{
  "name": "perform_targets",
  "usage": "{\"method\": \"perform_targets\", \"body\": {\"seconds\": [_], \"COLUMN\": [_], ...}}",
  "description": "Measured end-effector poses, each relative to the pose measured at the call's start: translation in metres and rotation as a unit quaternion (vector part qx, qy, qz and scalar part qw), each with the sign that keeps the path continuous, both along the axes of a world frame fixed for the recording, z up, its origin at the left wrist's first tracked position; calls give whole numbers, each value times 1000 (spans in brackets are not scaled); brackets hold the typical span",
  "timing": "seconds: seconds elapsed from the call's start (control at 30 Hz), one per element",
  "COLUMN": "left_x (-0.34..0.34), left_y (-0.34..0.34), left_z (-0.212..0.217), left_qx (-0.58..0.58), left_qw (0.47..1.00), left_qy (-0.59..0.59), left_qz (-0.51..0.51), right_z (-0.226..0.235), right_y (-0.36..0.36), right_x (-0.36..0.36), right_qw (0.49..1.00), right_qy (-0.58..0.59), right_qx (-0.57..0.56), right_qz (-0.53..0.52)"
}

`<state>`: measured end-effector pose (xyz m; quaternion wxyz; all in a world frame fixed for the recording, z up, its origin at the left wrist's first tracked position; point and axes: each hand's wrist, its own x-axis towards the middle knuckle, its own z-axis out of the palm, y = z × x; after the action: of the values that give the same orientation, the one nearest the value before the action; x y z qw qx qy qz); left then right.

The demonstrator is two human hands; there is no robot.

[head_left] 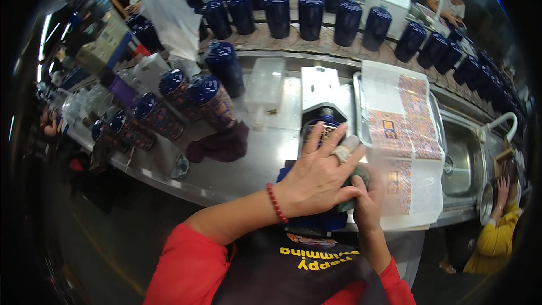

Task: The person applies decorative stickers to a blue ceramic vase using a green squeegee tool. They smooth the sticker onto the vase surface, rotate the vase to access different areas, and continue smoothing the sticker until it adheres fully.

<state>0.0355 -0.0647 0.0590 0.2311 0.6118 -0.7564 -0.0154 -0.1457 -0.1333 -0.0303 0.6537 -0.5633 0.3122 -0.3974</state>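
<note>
A dark blue bottle (323, 130) is laid on the near middle of the steel desk (259, 164), its neck pointing far. The left hand (319, 175) is pressed flat and open upon it, while the right hand (367, 200) is closed around a grey-green pad (357, 178) at the bottle's right side. Patterned label sheets (403, 130) are spread just to the right, and labelled blue bottles (209, 99) are grouped at far left.

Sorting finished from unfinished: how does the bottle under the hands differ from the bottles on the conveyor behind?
The bottle under the hands lies flat with a patterned label pressed on by the left hand; the conveyor bottles stand upright and look plain. Both are glossy dark blue.
</note>
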Motion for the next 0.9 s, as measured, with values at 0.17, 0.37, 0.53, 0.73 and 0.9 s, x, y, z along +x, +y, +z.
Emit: {"method": "perform_targets", "body": {"seconds": [0.17,0.37,0.53,0.73,0.9], "left_x": [-12,-10,7,6,9], "left_y": [56,61,71,78,81], "left_z": [-2,-52,-78,-98,-103], "left_qx": [41,-40,-48,-43,-63], "left_qw": [999,997,991,984,984], "left_qy": [19,-34,105,165,156], "left_qz": [14,62,66,56,63], "right_z": [5,6,14,39,21], "right_y": [-9,-14,-28,-115,-261], "right_x": [-8,-8,-52,-115,-128], "right_qw": [994,995,981,905,802], "right_qy": [-64,-80,83,227,411], "right_qx": [85,47,-150,-343,-424], "right_qz": [-29,-24,-86,-113,-88]}}
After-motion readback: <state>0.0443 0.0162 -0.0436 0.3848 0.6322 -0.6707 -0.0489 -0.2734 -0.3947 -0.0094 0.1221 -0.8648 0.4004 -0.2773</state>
